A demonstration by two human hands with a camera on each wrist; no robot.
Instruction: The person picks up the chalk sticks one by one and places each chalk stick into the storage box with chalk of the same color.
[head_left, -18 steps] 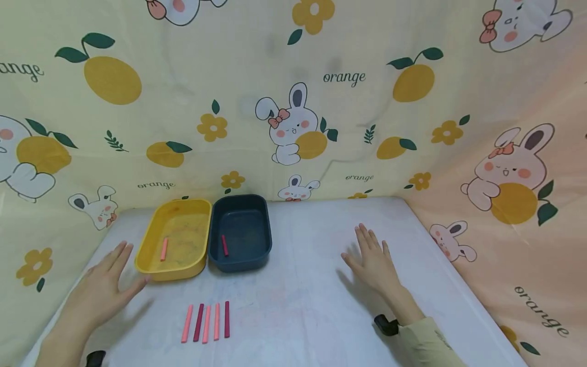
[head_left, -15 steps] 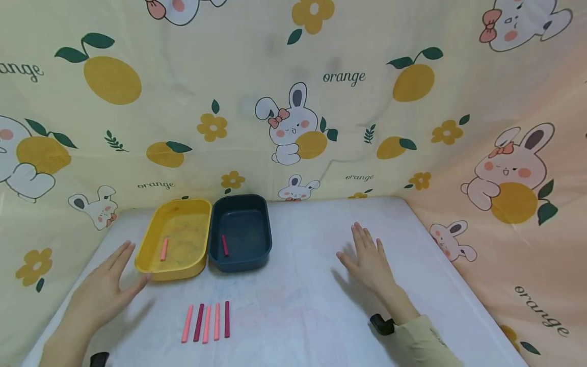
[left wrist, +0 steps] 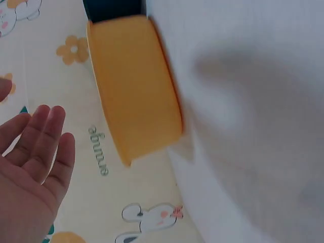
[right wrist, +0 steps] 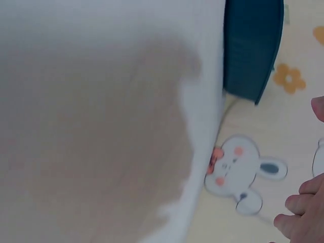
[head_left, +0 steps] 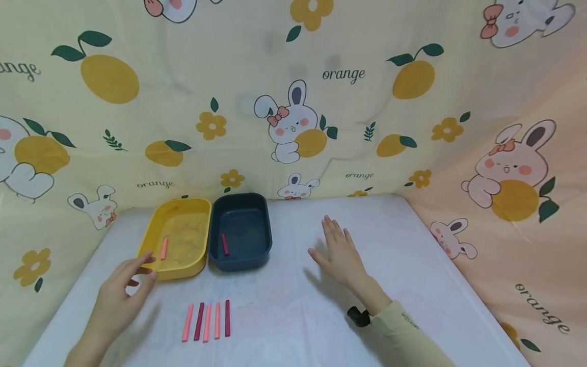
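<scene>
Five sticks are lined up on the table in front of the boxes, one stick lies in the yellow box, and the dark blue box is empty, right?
Not quite. In the head view the dark blue box is not empty: one dark red stick lies in it. The five sticks in a row and the one stick in the yellow box are as you say.

White-covered table (head_left: pixel 412 265). Directly on it, toward the far left: yellow tray (head_left: pixel 156 239) and dark blue tray (head_left: pixel 261 224), side by side, walls touching or nearly so. Nearer the front edge, in front of the trays: row of five short sticks (head_left: pixel 207 321), parallel, close together, alternating light pink and dark red. Sticks lie apart from both trays.
</scene>
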